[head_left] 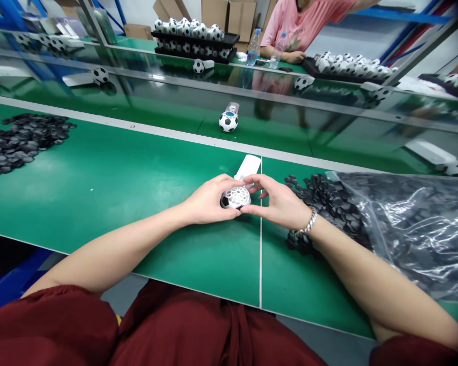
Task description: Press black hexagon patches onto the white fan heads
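My left hand [208, 201] is curled round a small white fan with a football-shaped head [236, 197], its white handle [248, 166] pointing away from me over the green table [110, 188]. My right hand [277, 201] meets it from the right, fingers pinched at the top of the white grille. A silver bracelet [309, 222] sits on my right wrist. A heap of small black pieces [328, 203] lies just right of my right hand.
A clear plastic bag of black pieces [404, 229] fills the right side. Another black heap [21, 140] lies far left. A finished football fan [228, 120] stands on the conveyor belt. Trays of fans [194, 35] and a person in pink [301, 25] are across the line.
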`<state>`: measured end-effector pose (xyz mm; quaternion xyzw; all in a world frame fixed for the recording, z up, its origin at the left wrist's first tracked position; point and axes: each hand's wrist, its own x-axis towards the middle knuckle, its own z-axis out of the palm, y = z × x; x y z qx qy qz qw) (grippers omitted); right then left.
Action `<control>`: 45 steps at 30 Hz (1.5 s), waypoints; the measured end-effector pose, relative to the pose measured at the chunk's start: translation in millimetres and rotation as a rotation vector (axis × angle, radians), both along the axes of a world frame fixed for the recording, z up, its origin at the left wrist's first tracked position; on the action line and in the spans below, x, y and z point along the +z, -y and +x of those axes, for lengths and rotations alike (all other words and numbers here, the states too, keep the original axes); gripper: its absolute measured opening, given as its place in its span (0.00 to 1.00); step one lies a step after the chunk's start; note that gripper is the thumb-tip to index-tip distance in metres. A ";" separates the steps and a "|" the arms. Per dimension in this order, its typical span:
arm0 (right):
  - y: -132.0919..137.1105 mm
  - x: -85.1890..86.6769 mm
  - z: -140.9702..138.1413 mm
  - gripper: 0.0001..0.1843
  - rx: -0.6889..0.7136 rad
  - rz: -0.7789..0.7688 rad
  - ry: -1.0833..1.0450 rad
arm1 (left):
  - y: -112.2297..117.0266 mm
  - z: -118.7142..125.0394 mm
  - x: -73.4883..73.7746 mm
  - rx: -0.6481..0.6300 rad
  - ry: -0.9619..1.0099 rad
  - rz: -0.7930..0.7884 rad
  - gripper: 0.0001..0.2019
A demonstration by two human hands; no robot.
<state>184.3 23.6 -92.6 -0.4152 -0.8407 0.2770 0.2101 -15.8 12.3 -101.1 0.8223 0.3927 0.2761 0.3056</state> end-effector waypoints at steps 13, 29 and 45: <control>-12.9 14.1 13.2 0.21 -0.030 0.014 -0.061 | 1.7 3.6 1.2 0.000 -0.008 -0.043 0.30; -54.7 17.1 72.3 0.06 -0.389 0.036 0.708 | -3.3 -3.1 5.1 0.022 -0.109 -0.176 0.30; -48.5 8.6 54.9 0.14 -0.304 0.185 1.002 | -4.8 -4.7 2.6 -0.010 -0.087 -0.107 0.27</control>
